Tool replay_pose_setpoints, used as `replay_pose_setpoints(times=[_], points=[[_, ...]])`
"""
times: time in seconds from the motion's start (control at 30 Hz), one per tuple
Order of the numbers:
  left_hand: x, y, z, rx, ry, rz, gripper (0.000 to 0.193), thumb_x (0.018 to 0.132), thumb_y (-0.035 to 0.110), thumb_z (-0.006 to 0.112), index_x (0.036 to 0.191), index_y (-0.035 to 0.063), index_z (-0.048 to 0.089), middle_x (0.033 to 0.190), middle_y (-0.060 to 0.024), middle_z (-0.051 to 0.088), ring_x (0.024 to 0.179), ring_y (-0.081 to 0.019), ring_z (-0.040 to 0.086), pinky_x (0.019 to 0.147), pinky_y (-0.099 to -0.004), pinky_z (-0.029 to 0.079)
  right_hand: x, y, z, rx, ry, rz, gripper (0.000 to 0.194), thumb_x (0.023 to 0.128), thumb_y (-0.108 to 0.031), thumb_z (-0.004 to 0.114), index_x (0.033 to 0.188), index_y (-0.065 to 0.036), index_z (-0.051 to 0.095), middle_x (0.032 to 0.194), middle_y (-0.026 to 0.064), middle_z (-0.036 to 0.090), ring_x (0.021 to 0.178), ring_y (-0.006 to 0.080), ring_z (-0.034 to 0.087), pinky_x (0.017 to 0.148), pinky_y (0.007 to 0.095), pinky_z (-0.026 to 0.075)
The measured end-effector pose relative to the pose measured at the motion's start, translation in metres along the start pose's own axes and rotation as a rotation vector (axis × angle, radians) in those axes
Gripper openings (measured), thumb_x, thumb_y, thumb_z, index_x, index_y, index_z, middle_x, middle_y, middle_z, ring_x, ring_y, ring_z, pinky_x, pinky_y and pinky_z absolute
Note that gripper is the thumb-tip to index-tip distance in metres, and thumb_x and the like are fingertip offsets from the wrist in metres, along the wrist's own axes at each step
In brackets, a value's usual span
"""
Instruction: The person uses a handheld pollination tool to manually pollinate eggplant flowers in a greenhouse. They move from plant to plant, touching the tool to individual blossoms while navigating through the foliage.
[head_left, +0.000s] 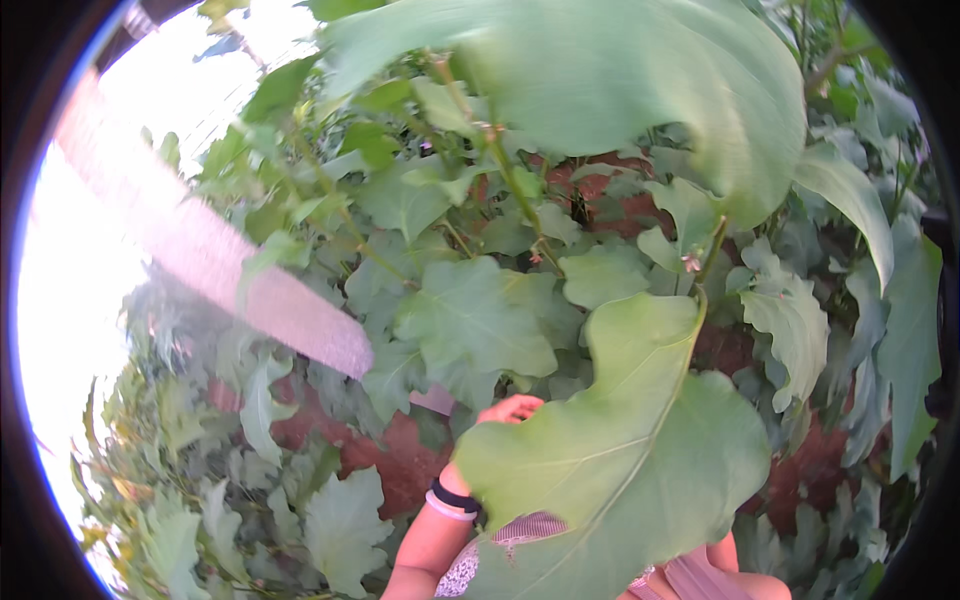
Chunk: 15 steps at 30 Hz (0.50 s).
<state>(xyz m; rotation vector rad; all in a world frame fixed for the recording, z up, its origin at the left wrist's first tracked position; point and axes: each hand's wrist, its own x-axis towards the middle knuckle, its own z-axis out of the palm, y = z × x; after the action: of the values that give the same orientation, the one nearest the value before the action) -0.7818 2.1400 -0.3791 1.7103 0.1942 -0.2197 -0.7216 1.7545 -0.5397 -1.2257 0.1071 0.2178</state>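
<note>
My left hand (511, 409) shows at the lower middle, its fingers bent and its palm side hidden. Just right of it hangs a large eggplant leaf (660, 420), which covers part of my forearm and body. Whether the hand touches that leaf or holds anything cannot be made out. A black band (452, 497) and a white band (448, 511) circle the left wrist. My right hand is out of view; only a bit of the right arm (724, 555) appears beyond the leaf's lower edge. A pink flower (691, 262) hangs near the leaf's stalk.
A pale post (292, 311) slants in from the upper left. Dense eggplant plants (480, 315) surround me, with red soil (394, 457) between them. Close overhead, a broad blurred leaf (600, 67) blocks part of the view. Thin branches (517, 187) rise through the foliage.
</note>
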Motion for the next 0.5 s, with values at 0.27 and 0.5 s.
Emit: replay_pose_setpoints(times=[0.27, 0.5], points=[[-0.034, 0.064, -0.027, 0.241, 0.327, 0.785, 0.027, 0.093, 0.022, 0.063, 0.104, -0.0015, 0.068, 0.105, -0.0148, 0.072, 0.096, -0.026, 0.07, 0.086, -0.035, 0.054, -0.018, -0.112, 0.123, -0.386, -0.559, -0.574, 0.071, 0.084, -0.035, 0.075, 0.14, -0.004, 0.044, 0.122, 0.0164, 0.06, 0.113, 0.0326, 0.061, 0.099, 0.0469, 0.048], [-0.013, 0.096, -0.068, 0.286, 0.462, 0.894, 0.024, 0.09, 0.023, 0.065, 0.103, 0.0022, 0.068, 0.105, -0.0135, 0.072, 0.098, -0.0311, 0.07, 0.089, -0.0393, 0.053, 0.036, -0.165, 0.244, -0.213, -0.619, -0.834, 0.08, 0.077, -0.032, 0.079, 0.141, 0.0, 0.043, 0.121, 0.0158, 0.06, 0.112, 0.032, 0.061, 0.099, 0.0478, 0.048]])
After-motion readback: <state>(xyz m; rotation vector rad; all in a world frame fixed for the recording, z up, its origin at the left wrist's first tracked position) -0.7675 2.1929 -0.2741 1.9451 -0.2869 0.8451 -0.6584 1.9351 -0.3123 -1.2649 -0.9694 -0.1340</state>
